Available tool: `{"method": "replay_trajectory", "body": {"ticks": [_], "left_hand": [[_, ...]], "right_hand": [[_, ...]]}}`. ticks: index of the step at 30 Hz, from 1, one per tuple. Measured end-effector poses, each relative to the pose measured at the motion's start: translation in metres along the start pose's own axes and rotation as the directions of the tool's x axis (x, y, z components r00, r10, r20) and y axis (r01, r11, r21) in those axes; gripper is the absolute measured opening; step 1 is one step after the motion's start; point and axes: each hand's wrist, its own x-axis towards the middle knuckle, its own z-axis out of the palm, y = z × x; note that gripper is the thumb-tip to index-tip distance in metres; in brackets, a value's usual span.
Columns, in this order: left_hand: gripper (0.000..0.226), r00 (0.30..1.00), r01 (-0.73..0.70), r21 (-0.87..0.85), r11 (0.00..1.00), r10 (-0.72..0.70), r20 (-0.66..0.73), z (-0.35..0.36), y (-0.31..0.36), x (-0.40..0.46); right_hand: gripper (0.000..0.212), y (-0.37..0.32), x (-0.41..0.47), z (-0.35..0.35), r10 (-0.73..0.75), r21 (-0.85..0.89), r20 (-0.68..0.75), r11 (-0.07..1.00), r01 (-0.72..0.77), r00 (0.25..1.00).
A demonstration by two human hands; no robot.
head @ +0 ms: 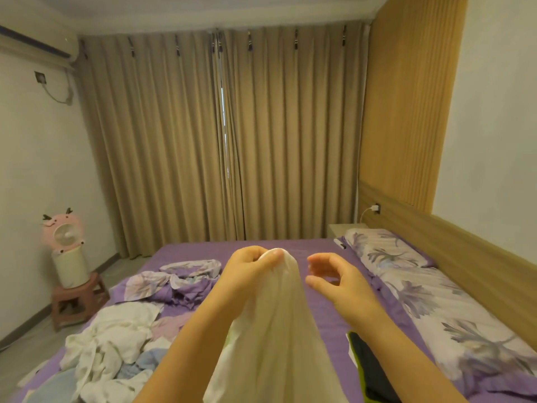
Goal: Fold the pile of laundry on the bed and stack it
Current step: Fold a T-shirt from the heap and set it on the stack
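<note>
My left hand [250, 270] pinches the top of a thin cream-white garment [279, 330] and holds it up over the purple bed [328, 312]; the cloth hangs down toward me between my arms. My right hand [331, 279] hovers just right of the garment with fingers loosely curved, holding nothing. A heap of unfolded white, pale blue and pink laundry [110, 347] lies on the bed's left near side. A dark folded piece with a lime-green edge [369, 365] lies on the bed at the lower right, under my right forearm.
A crumpled floral and purple duvet [180, 282] sits mid-left on the bed. Floral pillows [412, 289] line the wooden headboard on the right. A pink fan on a white bin [65, 251] stands on a stool left of the bed. Beige curtains [220, 135] cover the far wall.
</note>
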Motion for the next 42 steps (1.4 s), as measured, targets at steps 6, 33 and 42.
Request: {"method": "replay_trajectory", "body": {"ticks": [6,33,42], "left_hand": [[0.027,0.955,0.188,-0.472,0.862,-0.048,0.293,0.005,0.013,-0.004],[0.011,0.978,-0.093,-0.34,0.936,0.149,0.143,0.03,-0.005,0.028],[0.012,0.971,-0.137,-0.269,0.953,0.183,0.154,0.045,0.009,0.042]], "right_hand": [[0.026,-0.017,0.004,0.014,-0.07,0.097,0.101,0.993,0.061,0.992],[0.018,-0.03,0.047,-0.071,-0.041,-0.296,0.437,0.937,0.186,0.899],[0.029,-0.017,0.047,-0.039,-0.226,-0.09,0.173,0.966,0.244,0.959]]}}
